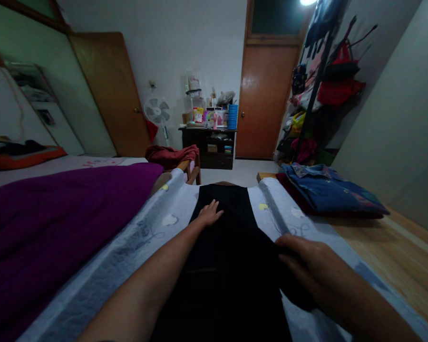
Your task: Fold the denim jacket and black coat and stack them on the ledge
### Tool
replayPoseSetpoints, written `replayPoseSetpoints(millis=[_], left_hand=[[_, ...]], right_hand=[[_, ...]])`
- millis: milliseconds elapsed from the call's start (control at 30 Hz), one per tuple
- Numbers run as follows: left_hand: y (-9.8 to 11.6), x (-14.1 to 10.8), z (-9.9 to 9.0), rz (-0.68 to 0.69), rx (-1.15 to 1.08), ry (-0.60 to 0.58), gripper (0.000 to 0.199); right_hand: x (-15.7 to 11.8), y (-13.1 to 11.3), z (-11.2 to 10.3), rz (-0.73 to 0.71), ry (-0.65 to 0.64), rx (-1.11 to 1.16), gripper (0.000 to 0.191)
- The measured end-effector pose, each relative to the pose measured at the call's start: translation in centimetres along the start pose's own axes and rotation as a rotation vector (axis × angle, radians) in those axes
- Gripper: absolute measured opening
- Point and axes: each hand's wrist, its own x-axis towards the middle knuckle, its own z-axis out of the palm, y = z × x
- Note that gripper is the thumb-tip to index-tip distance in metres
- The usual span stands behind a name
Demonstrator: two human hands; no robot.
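A black garment [228, 256] lies lengthwise before me on a pale patterned sheet [169, 221]; its exact kind is hard to make out in the dim light. My left hand [210, 213] rests flat on its upper part, fingers spread. At its right side, my right hand [305, 256] has the fingers closed on a piece of the black cloth, which is lifted a little and hangs beneath the hand. The near end of the garment runs out of view at the bottom.
On the right, a folded denim garment [331, 187] lies on a dark red one by a wooden surface [388, 251]. A purple cover [67, 218] spreads over the left. Farther off are a fan [157, 111], a dark cabinet [194, 142] and a rack with bags [338, 90].
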Motion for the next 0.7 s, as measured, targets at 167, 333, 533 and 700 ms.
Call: replayPoseSetpoints(millis=[167, 333, 533, 700], left_hand=[[1.0, -2.2, -0.9, -0.013, -0.053, -0.023, 0.051], [2.3, -8.5, -2.1, 0.043, -0.085, -0.051, 0.053], [3.4, -17.2, -2.1, 0.078, -0.086, -0.074, 0.061], [4.2, -18.7, -1.0, 0.115, -0.088, -0.015, 0.061]], right_hand=[[-1.5, -2.6, 1.5, -0.020, -0.124, 0.012, 0.022], [-2.4, -2.7, 2.1, -0.062, -0.106, 0.048, 0.024], [-2.7, -3.0, 3.3, -0.090, -0.090, 0.022, 0.022], [-3.2, -5.5, 4.7, -0.122, -0.001, -0.025, 0.031]])
